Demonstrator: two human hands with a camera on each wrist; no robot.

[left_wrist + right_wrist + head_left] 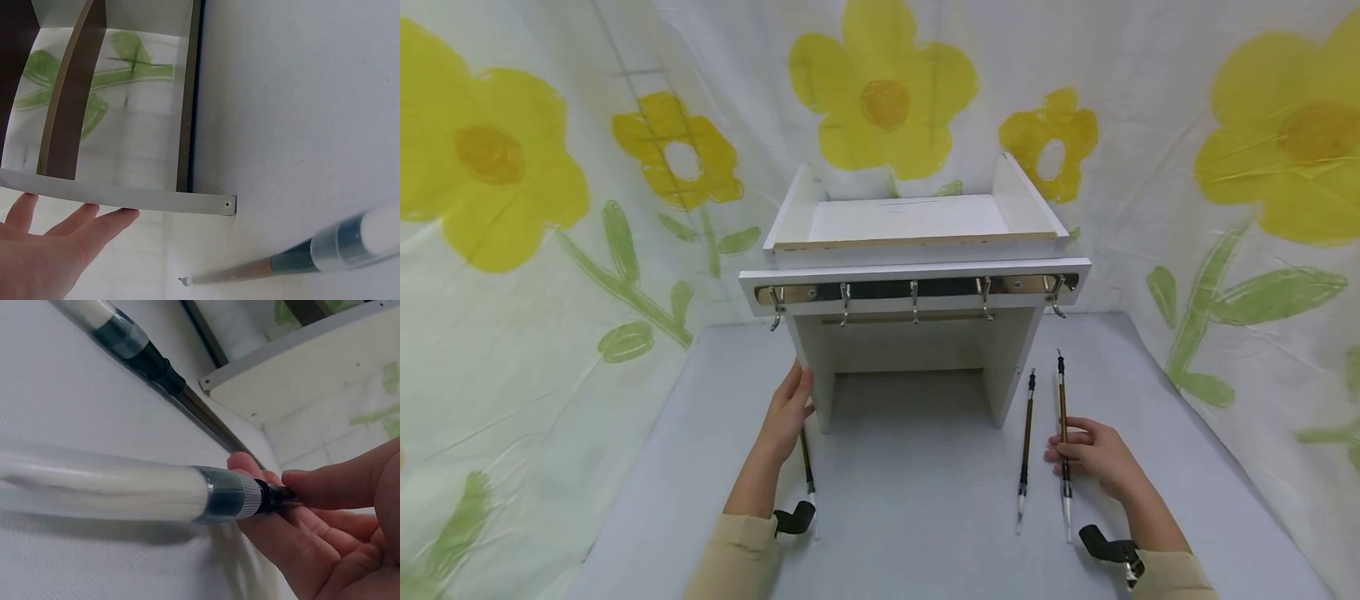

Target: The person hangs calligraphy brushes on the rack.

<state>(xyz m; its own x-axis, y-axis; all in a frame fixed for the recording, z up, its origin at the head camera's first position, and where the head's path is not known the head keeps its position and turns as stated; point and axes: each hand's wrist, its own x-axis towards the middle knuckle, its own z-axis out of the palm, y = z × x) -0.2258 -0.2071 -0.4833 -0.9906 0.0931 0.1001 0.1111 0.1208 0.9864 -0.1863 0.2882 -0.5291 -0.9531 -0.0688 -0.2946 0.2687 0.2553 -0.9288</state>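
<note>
White board made up the single shelf unit (pixel 917 250) standing at the back of the pale grey counter (pixel 917 500), and five metal hooks (pixel 914 302) hung in a row along its front rail. Three calligraphy brushes lay on the counter: one (pixel 807 479) beside the left hand (pixel 787 414), and two to the right, the middle brush (pixel 1026 450) lying free and the right-most brush (pixel 1063 442) pinched by the right hand (pixel 1093 457). The right grip was clamped on that brush's shaft just above its ferrule, thumb over, fingers under; its clear-capped tip (pixel 106 487) lay along the counter. The left grip lay flat and apart, fingers straight against the unit's left side panel.

Open counter stretched between the two hands in front of the unit's hollow base. A flower-printed sheet (pixel 497 275) closed in the back and both sides.

The left brush was partly hidden under the left forearm, and both sleeves were cut off at the lower edge of the head view.
</note>
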